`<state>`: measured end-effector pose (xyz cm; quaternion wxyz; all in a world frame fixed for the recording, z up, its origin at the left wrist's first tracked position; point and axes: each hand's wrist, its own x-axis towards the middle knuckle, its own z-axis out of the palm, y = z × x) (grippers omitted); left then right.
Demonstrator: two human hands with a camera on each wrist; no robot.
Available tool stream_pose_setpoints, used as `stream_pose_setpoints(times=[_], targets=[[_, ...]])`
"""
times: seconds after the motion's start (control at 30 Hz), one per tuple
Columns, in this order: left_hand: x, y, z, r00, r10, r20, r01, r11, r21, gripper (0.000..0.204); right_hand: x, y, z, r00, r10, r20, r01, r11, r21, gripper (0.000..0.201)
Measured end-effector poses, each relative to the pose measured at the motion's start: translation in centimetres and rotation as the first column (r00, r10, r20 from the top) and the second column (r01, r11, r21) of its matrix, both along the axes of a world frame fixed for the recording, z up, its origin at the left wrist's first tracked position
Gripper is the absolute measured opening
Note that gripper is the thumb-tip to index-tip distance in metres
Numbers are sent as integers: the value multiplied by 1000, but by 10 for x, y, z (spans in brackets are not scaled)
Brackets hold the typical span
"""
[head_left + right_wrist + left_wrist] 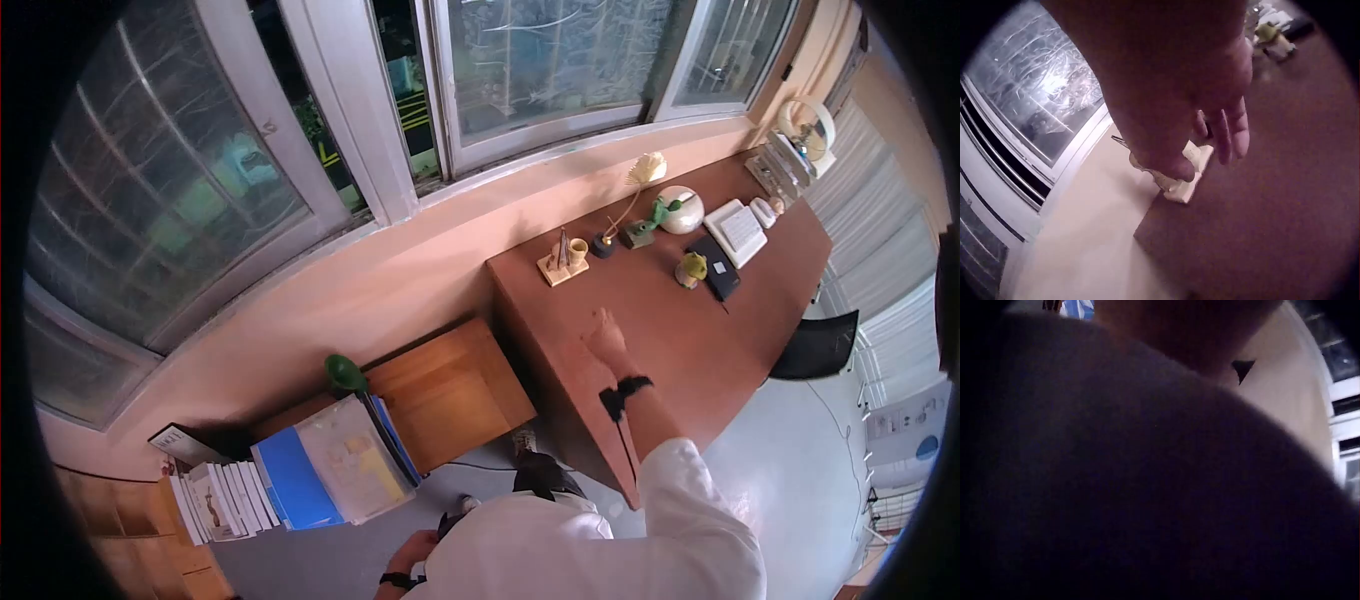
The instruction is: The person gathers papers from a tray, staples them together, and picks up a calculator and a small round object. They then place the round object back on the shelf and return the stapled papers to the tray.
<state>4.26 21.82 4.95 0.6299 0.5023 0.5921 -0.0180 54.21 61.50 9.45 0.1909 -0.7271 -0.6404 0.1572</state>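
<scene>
My right hand [606, 340] reaches out over the near end of the brown desk [690, 350], holding nothing, its fingers loosely extended downward in the right wrist view. Beyond it, by the wall, stands a pale desk stand [563, 270] with a small cup and upright sticks. The same stand [1188, 187] shows partly behind the thumb in the right wrist view. My left hand [415, 548] hangs low beside my body, close to dark clothing, with its fingertips partly hidden. Dark blur fills most of the left wrist view.
Along the desk stand a flower-like ornament [648, 170], a green figurine [660, 213], a yellow-green figurine [690, 270], a black folder [722, 280] and an open book [738, 235]. A wooden cabinet [450, 390], books [228, 495] and folders [300, 480] are left. A black chair [820, 345] stands right.
</scene>
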Motion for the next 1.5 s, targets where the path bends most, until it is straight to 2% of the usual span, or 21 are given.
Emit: stream_pose_setpoints(times=[0.03,0.1,0.17,0.27,0.37,0.43,0.47,0.53,0.63,0.7,0.77,0.9,1.0,1.1,1.2,1.3,1.37,1.4,1.43,1.47,1.5], targets=[[21,13,11,993,-21,-118,30,997,68,29,8,31,-5,997,-14,71,10,999,46,65],[41,25,15,971,-20,-237,48,993,111,30,6,79,36,995,-27,92,39,992,-124,73],[53,36,8,853,-220,-473,294,952,89,34,14,126,42,991,57,118,-42,992,-119,76],[83,72,79,779,-144,-610,177,984,-7,34,15,163,46,959,208,192,-186,974,-128,80],[96,65,67,758,-125,-640,153,988,-12,32,15,185,47,912,381,150,-362,922,-140,68],[98,62,55,788,-91,-609,121,993,8,30,34,211,5,875,464,139,-473,880,36,61],[94,57,46,810,-64,-583,104,994,35,29,32,211,8,877,478,48,-480,876,46,55],[76,51,36,957,114,-267,-81,988,132,31,21,198,31,858,511,-56,-510,859,45,49],[67,86,80,917,322,-233,-304,946,113,36,-6,184,47,830,557,-37,-558,827,-61,43],[60,105,100,836,441,-326,-375,894,247,35,-49,159,58,764,569,-305,-591,806,24,38],[46,113,97,819,489,-301,-414,866,281,33,-103,128,89,743,633,-219,-637,768,58,36],[24,124,102,788,579,-210,-503,802,322,31,-199,77,70,754,584,-299,-643,750,-156,42],[-2,113,108,789,561,-249,-480,817,319,31,-254,52,2,682,661,-314,-715,693,-93,42],[-35,80,123,785,549,-286,-461,827,320,31,-302,34,-54,753,625,-208,-658,707,-258,45],[-62,22,133,647,675,-353,-577,737,351,29,-342,33,-107,762,615,-201,-644,691,-328,45],[-94,-114,95,520,720,-460,-683,674,283,26,-380,36,-144,813,555,-177,-577,726,-374,45],[-93,-184,101,514,575,-636,-565,785,253,26,-402,39,-162,861,475,-184,-507,768,-392,47],[-87,-210,106,368,695,-618,-845,527,90,26,-412,42,-167,863,467,-192,-503,770,-392,47],[-80,-252,100,230,796,-559,-948,313,56,26,-419,44,-172,859,473,-197,-511,762,-398,48],[-70,-289,98,151,812,-564,-982,188,7,22,-424,44,-176,854,479,-202,-518,753,-406,48],[-62,-315,103,208,802,-560,-977,195,-83,17,-429,45,-181,858,471,-205,-512,755,-409,48]])
